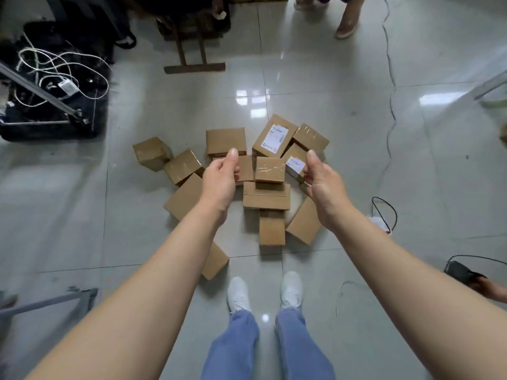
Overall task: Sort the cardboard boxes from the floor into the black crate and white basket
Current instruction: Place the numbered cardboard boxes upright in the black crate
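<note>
Floor: glossy grey tile [343, 149], where a person stood with both bare arms stretched forward.
Left edge: a black case [49, 124] heaped with white cables [55, 64]; whether it was the crate I could not tell.
Left hand [219, 179]: loosely curled, thumb up, holding nothing, poised above the pile.
Cardboard boxes [270, 169]: all heaped on the floor ahead of the white shoes [238, 294], apparently awaiting sorting.
Right hand [321, 179]: likewise half-closed and empty, mirroring the left, probably framing the first pick.
Basket: not visible.

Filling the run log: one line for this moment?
stage: pre-pick | left hand: empty | right hand: empty | cardboard boxes: piled on floor | crate, basket: unseen
</note>
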